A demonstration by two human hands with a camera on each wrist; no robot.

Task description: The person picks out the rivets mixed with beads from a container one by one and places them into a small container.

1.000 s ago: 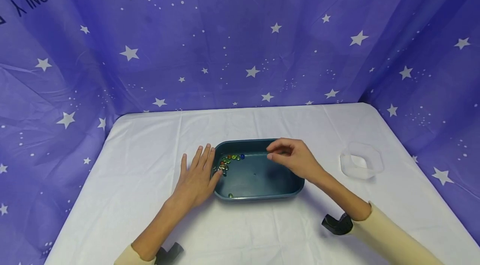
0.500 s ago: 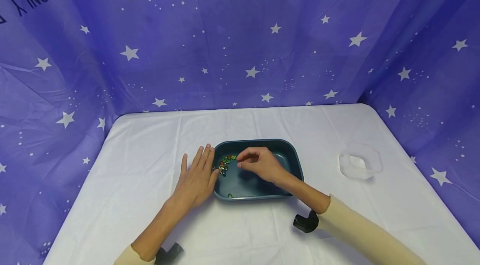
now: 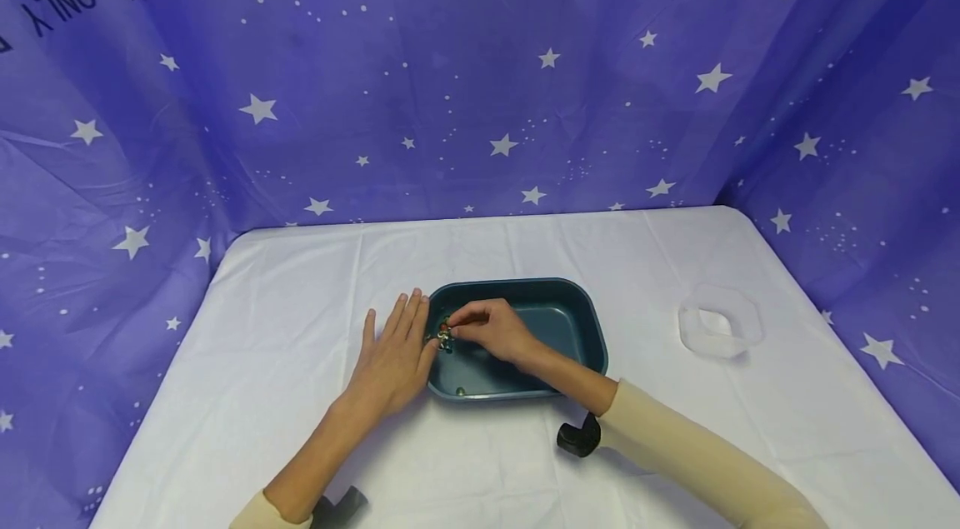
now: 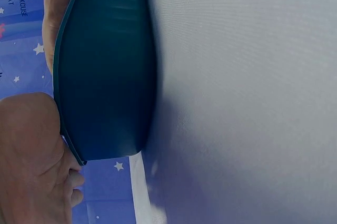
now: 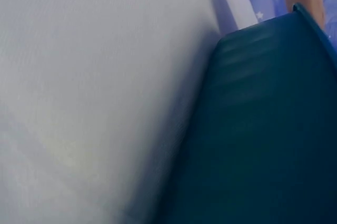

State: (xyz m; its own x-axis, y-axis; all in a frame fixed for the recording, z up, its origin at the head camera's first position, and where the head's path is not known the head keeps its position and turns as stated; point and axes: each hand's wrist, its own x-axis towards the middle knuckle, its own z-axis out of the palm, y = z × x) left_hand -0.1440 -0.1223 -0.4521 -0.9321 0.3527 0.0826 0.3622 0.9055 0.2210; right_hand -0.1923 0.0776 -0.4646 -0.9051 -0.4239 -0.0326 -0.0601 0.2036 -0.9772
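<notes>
A dark teal tray with rounded corners sits on the white cloth. Several small glass marbles cluster at its left end, and a single marble lies by its near wall. My left hand rests with straight, spread fingers on the tray's left rim; the left wrist view shows that hand against the tray wall. Over the cluster is my right hand, thumb and bent fingers down among the marbles. I cannot tell whether they pinch one. Only the outer tray wall fills the right wrist view.
A clear plastic container stands on the cloth to the right of the tray. The white-covered table ends at a purple star-patterned curtain behind and at both sides. Black wrist mounts hang under both forearms.
My right hand has moved left across the tray, from its far right part to the marble cluster, and now covers some marbles. The left hand has stayed in place.
</notes>
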